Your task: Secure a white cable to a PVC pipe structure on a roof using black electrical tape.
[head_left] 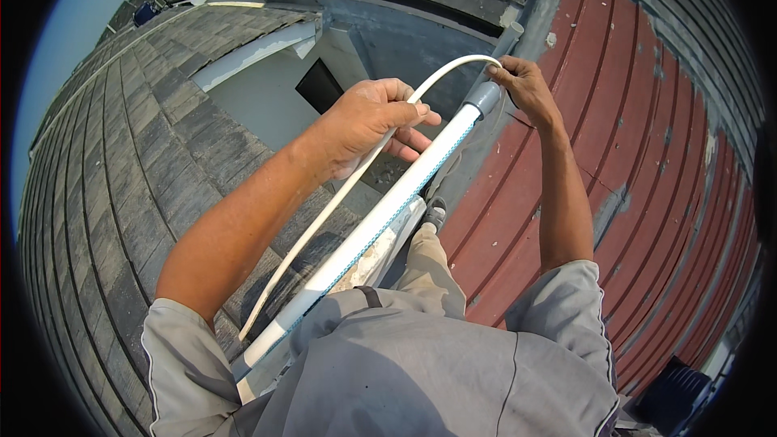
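Over rooftops, a person works a slim off-white flexible cable (pixel 362 168) that arches along the left of a long white plastic pipe (pixel 376 217) with a blue stripe. The left hand (pixel 372 121) holds it between thumb and fingers beside the pipe; the right hand (pixel 522 85) pinches it by the pipe's grey plastic collar (pixel 483 97). The step appears to be shaping the bend; the next move likely calls for steady, kink-free guidance.

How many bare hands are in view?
2: the left hand pinching the thin white flexible cable, the right hand holding it near the grey cylindrical pipe coupling.
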The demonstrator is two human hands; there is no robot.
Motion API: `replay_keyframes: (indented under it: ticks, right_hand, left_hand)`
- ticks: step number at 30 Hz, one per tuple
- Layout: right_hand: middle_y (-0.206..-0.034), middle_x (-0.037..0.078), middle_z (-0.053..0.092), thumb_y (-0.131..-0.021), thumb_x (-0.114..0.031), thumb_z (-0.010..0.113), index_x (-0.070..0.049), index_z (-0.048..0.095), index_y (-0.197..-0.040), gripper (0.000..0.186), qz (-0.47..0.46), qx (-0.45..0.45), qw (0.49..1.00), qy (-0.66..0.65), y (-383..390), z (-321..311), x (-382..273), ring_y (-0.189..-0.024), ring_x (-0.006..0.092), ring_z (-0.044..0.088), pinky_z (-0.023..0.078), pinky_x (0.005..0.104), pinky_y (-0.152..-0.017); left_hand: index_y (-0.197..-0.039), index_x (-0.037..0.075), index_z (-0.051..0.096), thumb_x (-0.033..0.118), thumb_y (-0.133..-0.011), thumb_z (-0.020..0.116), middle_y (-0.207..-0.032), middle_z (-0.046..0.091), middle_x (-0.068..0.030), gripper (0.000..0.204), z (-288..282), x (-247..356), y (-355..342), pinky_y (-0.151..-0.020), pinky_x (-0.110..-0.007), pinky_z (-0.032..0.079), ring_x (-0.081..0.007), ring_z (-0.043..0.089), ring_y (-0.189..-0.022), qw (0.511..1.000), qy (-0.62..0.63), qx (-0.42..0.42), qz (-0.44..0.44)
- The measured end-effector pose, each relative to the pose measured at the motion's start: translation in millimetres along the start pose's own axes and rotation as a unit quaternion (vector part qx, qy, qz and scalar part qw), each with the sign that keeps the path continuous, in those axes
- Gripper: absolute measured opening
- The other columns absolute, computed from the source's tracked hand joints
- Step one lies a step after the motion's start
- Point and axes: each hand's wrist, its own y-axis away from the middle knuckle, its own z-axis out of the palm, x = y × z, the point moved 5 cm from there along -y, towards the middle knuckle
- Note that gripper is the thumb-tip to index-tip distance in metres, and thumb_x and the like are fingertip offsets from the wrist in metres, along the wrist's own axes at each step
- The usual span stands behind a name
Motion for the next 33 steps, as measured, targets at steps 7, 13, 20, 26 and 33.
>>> replay_keyframes:
  ticks: [7,13,20,26,33]
  right_hand:
    - [-0.069,-0.007,0.054,-0.1,-0.034,0.074,-0.007,0.076,-0.09,0.029,0.042,0.074,0.995,-0.045,50.9,-10.9,-2.3,-0.061,0.0031,0.039,0.029,0.0241,-0.052]
    - [-0.073,-0.008,0.055,-0.101,-0.028,0.073,-0.004,0.076,-0.096,0.025,0.06,0.071,0.984,-0.152,61.3,16.1,24.2,-0.065,0.0028,0.042,0.032,0.024,-0.056]
    - [-0.083,-0.005,0.064,-0.102,-0.025,0.071,-0.003,0.076,-0.097,0.023,0.006,0.122,0.977,-0.173,50.1,33.1,28.8,-0.077,0.0055,0.051,0.041,0.0248,-0.068]
    - [-0.082,-0.005,0.065,-0.102,-0.025,0.071,-0.004,0.076,-0.098,0.021,-0.003,0.139,0.975,-0.174,44.8,33.9,31.2,-0.076,0.0054,0.051,0.04,0.0246,-0.066]
    - [-0.075,-0.006,0.057,-0.101,-0.026,0.072,-0.003,0.075,-0.096,0.023,0.046,0.129,0.982,-0.132,51.2,44.5,31.3,-0.072,0.0053,0.048,0.041,0.026,-0.063]
  left_hand:
    - [-0.147,0.003,0.054,0.026,-0.104,0.065,-0.102,0.07,-0.0086,0.05,46.7,23.2,-28.2,-0.077,-0.032,0.055,-0.0142,0.063,-0.081,0.985,-0.164,0.043,0.029]
    - [-0.143,0.001,0.059,0.03,-0.108,0.058,-0.094,0.065,-0.0069,0.046,70.4,17.3,-40.0,-0.061,-0.027,0.056,-0.0103,0.064,-0.072,0.962,-0.27,-0.006,0.037]
    - [-0.122,-0.002,0.062,0.043,-0.109,0.054,-0.078,0.064,-0.0075,0.048,60.7,-1.9,-48.1,-0.043,-0.025,0.054,-0.0096,0.061,-0.052,0.974,-0.223,0.014,-0.042]
    - [-0.123,-0.003,0.058,0.045,-0.109,0.053,-0.08,0.068,-0.0118,0.05,43.3,-18.0,-38.0,-0.043,-0.025,0.056,-0.0111,0.065,-0.055,0.996,-0.077,-0.03,-0.018]
    - [-0.123,0.004,0.059,0.035,-0.109,0.055,-0.082,0.065,-0.0075,0.034,32.9,-35.4,-19.7,-0.048,-0.027,0.056,-0.012,0.063,-0.06,0.982,0.126,-0.081,-0.111]
